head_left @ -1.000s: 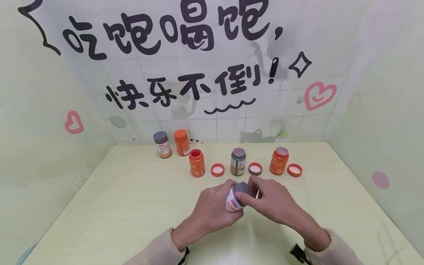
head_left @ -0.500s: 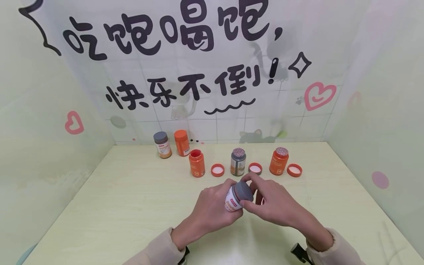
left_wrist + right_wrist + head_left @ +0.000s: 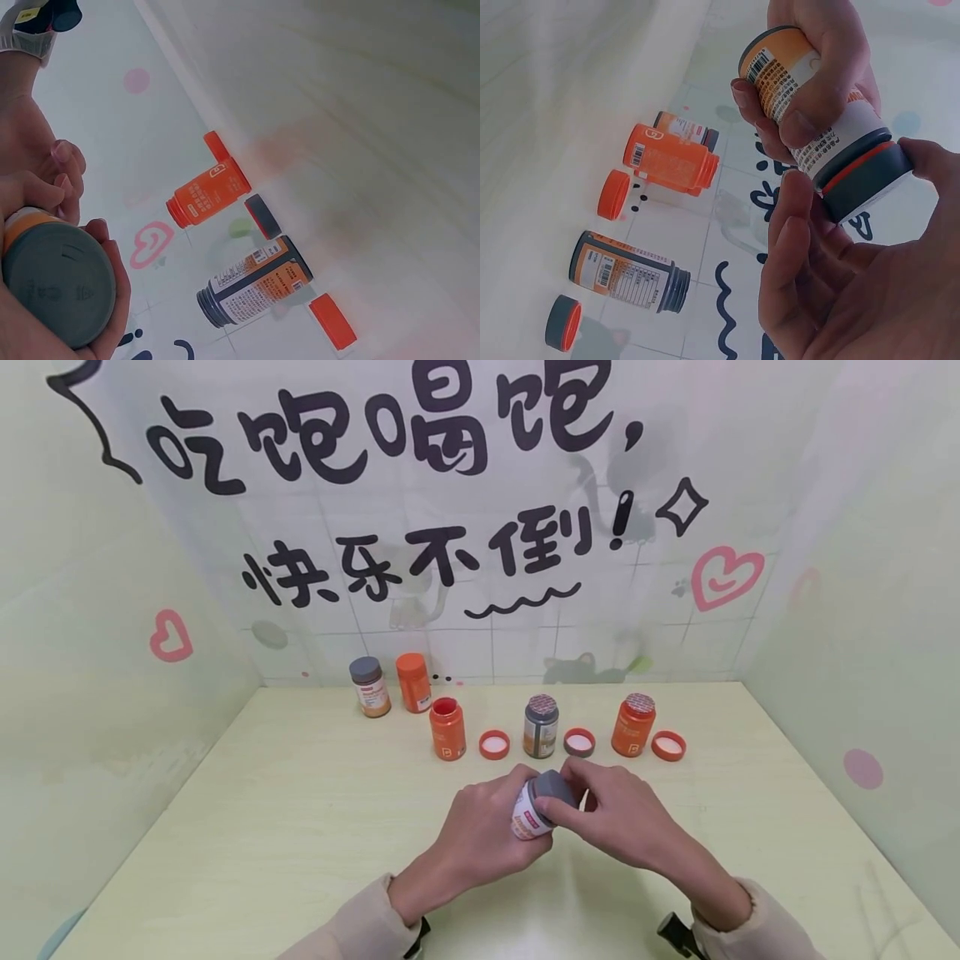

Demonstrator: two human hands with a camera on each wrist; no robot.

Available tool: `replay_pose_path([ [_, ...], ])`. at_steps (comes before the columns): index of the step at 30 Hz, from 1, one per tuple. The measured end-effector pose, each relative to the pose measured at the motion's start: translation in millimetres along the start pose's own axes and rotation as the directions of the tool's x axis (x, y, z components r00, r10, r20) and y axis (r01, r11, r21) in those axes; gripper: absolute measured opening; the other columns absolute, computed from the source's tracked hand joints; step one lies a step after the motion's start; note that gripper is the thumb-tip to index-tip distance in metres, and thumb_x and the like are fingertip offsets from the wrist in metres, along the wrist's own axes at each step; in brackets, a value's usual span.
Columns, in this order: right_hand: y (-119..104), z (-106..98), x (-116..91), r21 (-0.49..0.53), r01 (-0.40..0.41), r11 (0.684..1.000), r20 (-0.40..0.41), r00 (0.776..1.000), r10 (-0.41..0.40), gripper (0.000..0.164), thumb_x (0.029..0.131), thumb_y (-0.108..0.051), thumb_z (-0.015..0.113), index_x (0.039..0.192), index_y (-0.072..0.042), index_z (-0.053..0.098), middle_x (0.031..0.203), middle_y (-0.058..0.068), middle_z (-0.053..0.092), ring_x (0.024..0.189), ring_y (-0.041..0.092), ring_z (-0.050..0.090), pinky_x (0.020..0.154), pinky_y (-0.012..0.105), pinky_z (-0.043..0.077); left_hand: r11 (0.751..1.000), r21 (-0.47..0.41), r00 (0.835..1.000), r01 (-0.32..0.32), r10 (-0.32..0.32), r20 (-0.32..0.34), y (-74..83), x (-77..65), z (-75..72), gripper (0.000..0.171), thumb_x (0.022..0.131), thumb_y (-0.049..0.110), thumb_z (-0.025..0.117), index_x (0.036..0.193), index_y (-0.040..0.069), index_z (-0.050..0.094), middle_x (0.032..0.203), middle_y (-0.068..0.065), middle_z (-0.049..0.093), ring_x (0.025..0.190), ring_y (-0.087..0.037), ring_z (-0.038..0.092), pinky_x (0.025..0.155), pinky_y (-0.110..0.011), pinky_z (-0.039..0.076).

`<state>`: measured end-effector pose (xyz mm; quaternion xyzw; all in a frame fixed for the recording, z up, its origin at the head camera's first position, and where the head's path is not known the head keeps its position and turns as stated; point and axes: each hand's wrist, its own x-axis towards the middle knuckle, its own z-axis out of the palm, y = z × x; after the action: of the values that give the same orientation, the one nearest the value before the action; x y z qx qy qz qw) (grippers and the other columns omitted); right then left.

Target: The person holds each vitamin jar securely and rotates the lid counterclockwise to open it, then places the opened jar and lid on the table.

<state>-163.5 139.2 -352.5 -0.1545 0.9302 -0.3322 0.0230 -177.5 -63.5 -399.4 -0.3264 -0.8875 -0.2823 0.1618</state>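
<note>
My left hand (image 3: 487, 827) grips a pill bottle (image 3: 528, 818) with a white and orange label, tilted above the table. The thumb and fingers of my right hand (image 3: 630, 814) pinch its dark grey cap (image 3: 555, 787). A thin red band shows between cap and bottle in the right wrist view, where the left thumb lies across the label (image 3: 855, 124). The left wrist view shows the grey base (image 3: 60, 285) of this bottle. Beyond the hands stand an uncapped orange bottle (image 3: 447, 731), a grey bottle (image 3: 541, 728) and another orange bottle (image 3: 633, 727), the last two with patterned seals on top.
Three loose caps lie upturned beside those bottles: a red cap (image 3: 494, 744), a grey cap (image 3: 579, 742) and another red cap (image 3: 668, 745). At the back left are a capped grey-lidded bottle (image 3: 370, 687) and a capped orange bottle (image 3: 413, 683). Walls enclose the table (image 3: 285, 827).
Half a second ago the right fingers were spread wider at the cap, further round its rim. Now they have closed on it again, as they were a second ago. The left hand keeps its grip.
</note>
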Motion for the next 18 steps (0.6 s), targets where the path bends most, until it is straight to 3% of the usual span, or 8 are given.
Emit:
replay_pose_path([
  [7, 3.5, -2.9, -2.2, 0.029, 0.089, 0.996, 0.057, 0.994, -0.091, 0.034, 0.091, -0.047, 0.071, 0.118, -0.028, 0.06, 0.078, -0.014, 0.064, 0.062, 0.007, 0.059, 0.055, 0.026, 0.048, 1.0, 0.003, 1.0, 0.019, -0.019, 0.012, -0.2, -1.1, -0.2, 0.05, 0.077, 0.031, 0.084, 0.117, 0.014, 0.059, 0.085, 0.006, 0.071, 0.065, 0.001, 0.056, 0.057, -0.01, 0.044],
  [11, 4.3, -5.3, -3.2, 0.042, 0.13, 0.991, 0.076, 0.988, -0.133, 0.037, 0.092, -0.042, 0.071, 0.124, -0.029, 0.057, 0.077, -0.014, 0.064, 0.064, 0.005, 0.06, 0.057, 0.025, 0.05, 1.0, 0.002, 1.0, 0.02, -0.02, 0.013, -0.7, -1.6, 0.3, 0.051, 0.077, 0.032, 0.084, 0.118, 0.014, 0.059, 0.086, 0.006, 0.071, 0.066, 0.001, 0.057, 0.058, -0.011, 0.045],
  [15, 2.8, -6.4, -3.9, 0.064, 0.112, 0.992, 0.091, 0.989, -0.117, 0.042, 0.091, -0.045, 0.072, 0.127, -0.029, 0.056, 0.079, -0.013, 0.066, 0.065, 0.007, 0.062, 0.057, 0.027, 0.05, 1.0, 0.006, 1.0, 0.012, -0.012, 0.008, -1.5, -0.9, 1.5, 0.051, 0.077, 0.032, 0.084, 0.118, 0.014, 0.059, 0.086, 0.006, 0.071, 0.065, 0.001, 0.056, 0.057, -0.01, 0.044],
  [18, 0.6, -5.2, -2.6, 0.075, 0.047, 0.996, 0.083, 0.995, -0.054, 0.046, 0.09, -0.051, 0.071, 0.127, -0.028, 0.055, 0.081, -0.011, 0.067, 0.065, 0.011, 0.062, 0.057, 0.028, 0.05, 1.0, 0.008, 1.0, 0.003, -0.004, 0.003, -2.0, -0.2, 2.3, 0.05, 0.077, 0.032, 0.084, 0.117, 0.015, 0.06, 0.085, 0.007, 0.071, 0.064, 0.001, 0.056, 0.056, -0.01, 0.043],
])
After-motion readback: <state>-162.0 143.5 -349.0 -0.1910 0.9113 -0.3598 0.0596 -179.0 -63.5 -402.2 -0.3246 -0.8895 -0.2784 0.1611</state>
